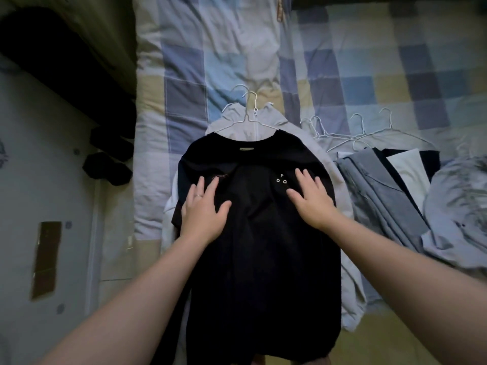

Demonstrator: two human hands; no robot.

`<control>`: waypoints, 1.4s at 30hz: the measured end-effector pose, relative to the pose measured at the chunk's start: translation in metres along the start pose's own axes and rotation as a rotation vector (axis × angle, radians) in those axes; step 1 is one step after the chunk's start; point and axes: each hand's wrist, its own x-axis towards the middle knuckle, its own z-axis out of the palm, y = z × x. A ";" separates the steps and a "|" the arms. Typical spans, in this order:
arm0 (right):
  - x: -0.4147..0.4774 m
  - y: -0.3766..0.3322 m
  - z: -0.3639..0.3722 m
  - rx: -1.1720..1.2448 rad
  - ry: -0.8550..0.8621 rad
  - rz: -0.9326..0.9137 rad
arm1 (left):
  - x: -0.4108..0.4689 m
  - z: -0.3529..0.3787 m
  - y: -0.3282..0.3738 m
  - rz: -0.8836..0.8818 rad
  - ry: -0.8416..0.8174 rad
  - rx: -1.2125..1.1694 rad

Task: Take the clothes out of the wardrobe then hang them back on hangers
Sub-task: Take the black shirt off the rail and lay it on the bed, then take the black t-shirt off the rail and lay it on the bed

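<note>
From the head camera, a black T-shirt [258, 233] lay front-up on a checked bedcover [184, 75], its collar pointing away from the person. Both hands rested flat on its chest with fingers spread and relaxed, gripping nothing: the left hand [204, 206], wearing a ring, was near the shirt's left edge, and the right hand [311, 196] lay just beside a small white print.

A pale zipped garment [340, 185] lay underneath, mostly covered, showing only at the collar and along both sides. Two white wire hooks [249, 101] stuck out above the collars, one just behind the other. The hanger shoulders went under cloth, so which hook belonged to which garment could not be told. The shirt's hem was cut off by the bottom of the frame.

On the left the room was dim. Two dark lumps [108, 164] on the pale floor [52, 180] were too dark to name, and a black mass filled the upper left corner.

The bed's left edge ran close beside the shirt, leaving a narrow strip of cover. To the right, a bunch of spare hangers [350, 133] lay near the shirt's shoulder, with a pile of folded grey clothes [382, 185] touching the pale garment and crumpled cloth past it. Beyond the hooks, the cover stretched open and wrinkled.
</note>
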 end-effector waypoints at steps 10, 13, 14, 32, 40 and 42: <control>-0.148 0.027 -0.037 0.195 0.176 0.018 | -0.105 -0.031 0.098 0.214 -0.048 0.060; -0.189 0.052 -0.057 0.186 0.254 0.018 | -0.137 -0.021 0.138 0.356 -0.048 0.139; -0.202 0.063 -0.063 0.179 0.273 0.022 | -0.148 -0.014 0.152 0.400 -0.057 0.172; -0.475 0.437 -0.106 0.309 0.570 0.342 | -0.390 0.234 0.432 0.914 -0.295 0.421; -0.617 0.567 -0.091 0.441 0.797 0.707 | -0.516 0.350 0.561 1.397 -0.483 0.556; -0.653 0.591 -0.083 0.490 0.855 0.803 | -0.552 0.381 0.587 1.533 -0.520 0.588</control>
